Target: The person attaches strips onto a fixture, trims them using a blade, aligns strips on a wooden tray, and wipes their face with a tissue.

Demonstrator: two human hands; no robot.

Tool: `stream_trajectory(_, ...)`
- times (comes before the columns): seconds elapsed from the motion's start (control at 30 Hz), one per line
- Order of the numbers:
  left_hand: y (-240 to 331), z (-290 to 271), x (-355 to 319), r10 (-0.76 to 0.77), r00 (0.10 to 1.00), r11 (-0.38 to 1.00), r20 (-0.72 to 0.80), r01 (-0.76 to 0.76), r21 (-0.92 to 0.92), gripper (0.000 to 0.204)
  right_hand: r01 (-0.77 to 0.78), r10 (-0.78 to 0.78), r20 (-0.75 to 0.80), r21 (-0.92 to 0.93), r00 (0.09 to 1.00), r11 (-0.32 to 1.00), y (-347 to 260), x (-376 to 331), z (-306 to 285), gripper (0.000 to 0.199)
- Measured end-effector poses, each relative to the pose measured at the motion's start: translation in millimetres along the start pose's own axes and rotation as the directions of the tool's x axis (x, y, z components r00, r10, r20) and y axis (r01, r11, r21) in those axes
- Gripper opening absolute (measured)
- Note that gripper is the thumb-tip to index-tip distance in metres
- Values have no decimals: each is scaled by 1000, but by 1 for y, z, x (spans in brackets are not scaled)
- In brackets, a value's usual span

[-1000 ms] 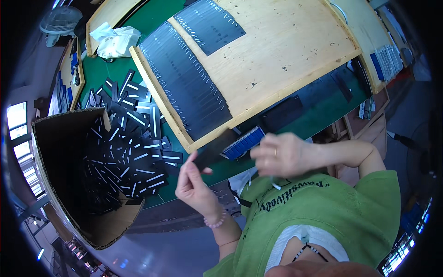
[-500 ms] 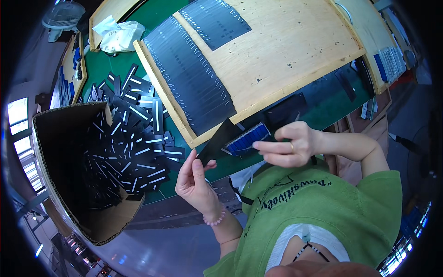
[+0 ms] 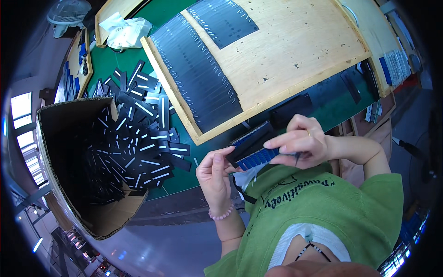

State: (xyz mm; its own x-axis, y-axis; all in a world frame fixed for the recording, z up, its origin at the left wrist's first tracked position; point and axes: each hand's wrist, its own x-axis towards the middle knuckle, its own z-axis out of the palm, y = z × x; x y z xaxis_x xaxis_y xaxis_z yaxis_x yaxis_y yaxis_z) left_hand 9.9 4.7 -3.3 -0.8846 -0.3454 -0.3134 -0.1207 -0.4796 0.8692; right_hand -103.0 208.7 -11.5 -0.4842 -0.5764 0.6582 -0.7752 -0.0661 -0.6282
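Note:
A flat black strip (image 3: 252, 147) spans between my two hands over the near edge of the table. My left hand (image 3: 216, 171) pinches its left end between thumb and fingers. At its other end, my right hand (image 3: 304, 144) has its fingertips closed on the strip. A small dark sliver shows by the lower fingers of that hand; its kind is unclear. Right under the strip lies a row of blue pieces (image 3: 254, 159) set side by side, partly covered by the strip and the right fingers.
A wooden tray (image 3: 295, 46) holds rows of overlapping black strips (image 3: 194, 74) with light ends. Loose black pieces with white stripes (image 3: 145, 108) spill from an open cardboard box (image 3: 108, 221) at left. Beyond sit a white plastic bag (image 3: 127, 32) and a fan (image 3: 69, 14).
My left hand has moved right, bringing the black strip over the blue pieces. The right hand's fingers have closed onto the strip's other end. The whole view has shifted slightly.

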Motion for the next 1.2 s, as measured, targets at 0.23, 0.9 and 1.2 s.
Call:
stream_trajectory(0.23,3,-3,-1,71,997,993,-23,-69,93,28,48,-48,-7,22,999,999,-2,-5,-3,48)
stream_trajectory(0.9,-1,1,-3,-46,997,998,58,43,49,35,-75,74,19,56,997,996,1,1,2,56)
stream_trajectory(1.2,-2,-2,-2,-159,983,981,88,168,-97,15,-98,100,-5,129,995,987,0,9,6,54)
